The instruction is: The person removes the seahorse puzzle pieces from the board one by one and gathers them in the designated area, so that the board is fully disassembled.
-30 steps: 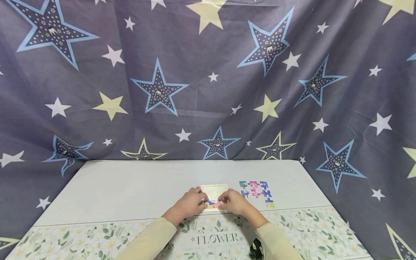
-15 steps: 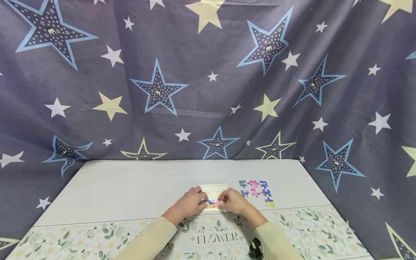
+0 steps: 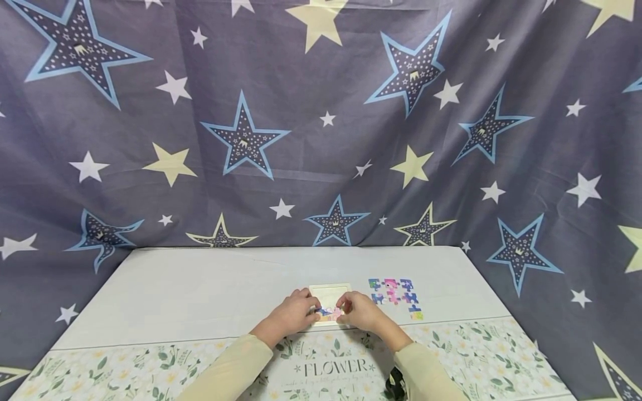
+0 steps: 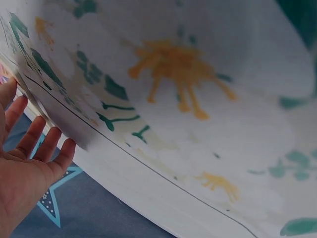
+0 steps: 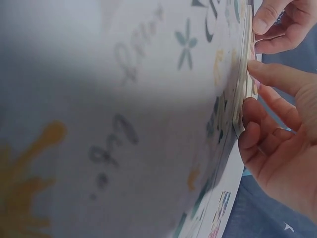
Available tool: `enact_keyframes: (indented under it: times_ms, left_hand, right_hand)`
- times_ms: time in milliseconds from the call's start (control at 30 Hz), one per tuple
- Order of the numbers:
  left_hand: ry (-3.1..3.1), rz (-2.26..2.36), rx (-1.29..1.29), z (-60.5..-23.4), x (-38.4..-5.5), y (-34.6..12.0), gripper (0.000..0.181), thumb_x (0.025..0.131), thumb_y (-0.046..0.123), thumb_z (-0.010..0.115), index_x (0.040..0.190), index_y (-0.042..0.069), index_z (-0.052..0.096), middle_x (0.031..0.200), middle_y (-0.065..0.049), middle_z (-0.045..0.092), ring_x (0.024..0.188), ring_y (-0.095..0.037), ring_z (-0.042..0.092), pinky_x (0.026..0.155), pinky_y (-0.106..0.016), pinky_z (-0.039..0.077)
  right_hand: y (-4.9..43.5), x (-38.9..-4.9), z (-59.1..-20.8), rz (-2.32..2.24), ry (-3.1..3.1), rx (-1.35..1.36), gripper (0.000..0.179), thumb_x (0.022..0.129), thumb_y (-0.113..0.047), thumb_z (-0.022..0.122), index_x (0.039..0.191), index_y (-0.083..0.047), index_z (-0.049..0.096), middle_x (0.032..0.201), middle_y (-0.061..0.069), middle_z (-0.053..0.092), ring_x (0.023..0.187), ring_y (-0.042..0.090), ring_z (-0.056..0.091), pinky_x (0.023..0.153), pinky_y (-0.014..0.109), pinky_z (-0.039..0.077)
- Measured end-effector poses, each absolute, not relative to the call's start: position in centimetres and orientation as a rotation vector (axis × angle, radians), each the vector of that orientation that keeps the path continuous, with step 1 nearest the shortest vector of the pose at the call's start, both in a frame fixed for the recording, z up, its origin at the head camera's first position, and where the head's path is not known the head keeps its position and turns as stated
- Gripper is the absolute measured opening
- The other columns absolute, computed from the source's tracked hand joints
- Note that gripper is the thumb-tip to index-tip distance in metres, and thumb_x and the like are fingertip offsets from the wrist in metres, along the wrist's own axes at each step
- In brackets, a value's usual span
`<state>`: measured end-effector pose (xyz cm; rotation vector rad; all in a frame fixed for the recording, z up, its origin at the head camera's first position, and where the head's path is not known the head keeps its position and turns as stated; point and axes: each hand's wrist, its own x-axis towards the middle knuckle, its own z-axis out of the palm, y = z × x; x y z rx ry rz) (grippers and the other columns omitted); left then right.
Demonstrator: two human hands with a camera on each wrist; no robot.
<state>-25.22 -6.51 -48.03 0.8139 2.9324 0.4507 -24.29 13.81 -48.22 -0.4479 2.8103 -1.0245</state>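
Note:
A shallow, pale puzzle tray (image 3: 331,287) lies between both hands in the head view. Several joined jigsaw pieces (image 3: 325,313), blue, orange and pink, fill its near part. My left hand (image 3: 292,312) holds the tray's left side, thumb and index finger over the pieces. In the left wrist view this hand (image 4: 32,148) shows its spread fingers along the tray's edge. With thumb and index finger, my right hand (image 3: 362,311) holds a pink jigsaw piece (image 3: 337,313) at the tray's right side. Its other fingers curl beside the tray in the right wrist view (image 5: 282,134).
Several loose jigsaw pieces (image 3: 392,292) lie in rows to the right of the tray. The white table cover (image 3: 200,295) has a flowered front band (image 3: 150,362). Behind it hangs a dark curtain (image 3: 281,145) with stars.
Both hands stay almost where they were. The pink piece at the right fingertips has shifted slightly in the tray.

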Motion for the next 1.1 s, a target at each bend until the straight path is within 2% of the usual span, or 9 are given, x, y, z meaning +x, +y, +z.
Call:
enact_keyframes:
  times_ms: [1100]
  left_hand:
    - [2.928, 0.441, 0.799, -47.9, -25.07, -6.5, 0.023, 0.088, 0.037, 0.062, 0.104, 0.021, 0.065, 0.099, 0.004, 0.051, 0.089, -0.012, 0.045, 0.08, -0.034, 0.048]
  right_hand:
    - [14.23, -23.59, -47.64, -1.032, 2.835, -0.465, 0.023, 0.079, -0.014, 0.073, 0.099, -0.005, 0.064, 0.082, 0.003, 0.059, 0.067, 0.01, 0.05, 0.057, 0.023, 0.043]
